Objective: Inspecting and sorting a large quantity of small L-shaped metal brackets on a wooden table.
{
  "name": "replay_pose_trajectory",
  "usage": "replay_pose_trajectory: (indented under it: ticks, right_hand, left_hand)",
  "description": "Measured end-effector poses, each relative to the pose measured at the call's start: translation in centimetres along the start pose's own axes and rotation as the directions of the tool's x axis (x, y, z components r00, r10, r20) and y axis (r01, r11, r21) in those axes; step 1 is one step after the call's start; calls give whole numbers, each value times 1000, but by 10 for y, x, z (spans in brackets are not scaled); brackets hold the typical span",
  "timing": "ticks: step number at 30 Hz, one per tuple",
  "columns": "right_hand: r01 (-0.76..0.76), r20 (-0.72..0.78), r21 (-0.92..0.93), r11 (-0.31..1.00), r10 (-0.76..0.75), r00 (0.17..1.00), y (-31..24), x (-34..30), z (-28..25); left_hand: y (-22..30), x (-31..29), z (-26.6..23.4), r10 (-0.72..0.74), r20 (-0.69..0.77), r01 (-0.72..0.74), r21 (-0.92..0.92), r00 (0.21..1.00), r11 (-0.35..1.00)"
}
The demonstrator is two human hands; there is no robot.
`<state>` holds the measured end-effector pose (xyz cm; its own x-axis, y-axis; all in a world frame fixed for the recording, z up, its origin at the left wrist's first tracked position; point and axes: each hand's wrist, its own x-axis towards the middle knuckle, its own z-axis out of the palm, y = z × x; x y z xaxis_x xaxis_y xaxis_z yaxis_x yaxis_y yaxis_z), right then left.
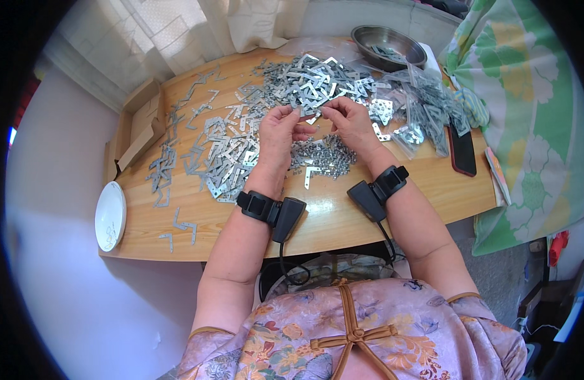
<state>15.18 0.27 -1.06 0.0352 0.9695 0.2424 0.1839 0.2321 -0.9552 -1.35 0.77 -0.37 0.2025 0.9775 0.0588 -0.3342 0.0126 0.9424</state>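
Observation:
Over the middle of the wooden table point(241, 229), my left hand point(278, 132) and my right hand point(354, 128) are close together with fingers pinched. Between the fingertips of both runs a thin metal piece point(311, 116), whose exact shape is too small to make out. Just beyond my hands rises a heap of L-shaped metal corner brackets point(314, 82). Below and between my wrists lies a pile of small screws point(330, 155). One single corner bracket point(309, 176) rests at the near edge of those screws. More loose brackets point(231, 152) spread out left of my left hand.
Clear plastic bags with metal parts point(425, 104) lie at the right, beside a dark phone point(462, 151). A steel bowl point(393, 45) stands at the back right. On the left are an open cardboard box point(140, 123) and a white plate point(110, 216). Both wrists carry strapped devices point(285, 218) with cables.

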Motion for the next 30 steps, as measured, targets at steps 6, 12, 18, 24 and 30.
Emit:
replay_pose_trajectory:
  ticks: [6, 12, 18, 24, 30]
  right_hand:
    - [272, -27, -47, 961, -274, 961, 9, 3, 0]
    - [229, -5, -122, 966, -231, 973, -1, -2, 1]
    - [448, 5, -280, 849, -465, 885, 0, 0, -1]
    - [468, 0, -297, 832, -490, 872, -4, -2, 0]
    - [472, -4, -340, 813, -503, 864, -6, -3, 1]
  left_hand:
    - [0, 0, 2, 0, -8, 0, -3, 1000, 1000]
    - [0, -1, 0, 14, 2, -14, 17, 1000, 1000]
    - [1, -2, 3, 25, -7, -24, 39, 1000, 999]
    - [1, -2, 3, 40, 2, -40, 59, 999, 997]
    - [0, -2, 3, 48, 9, -48, 83, 999, 995]
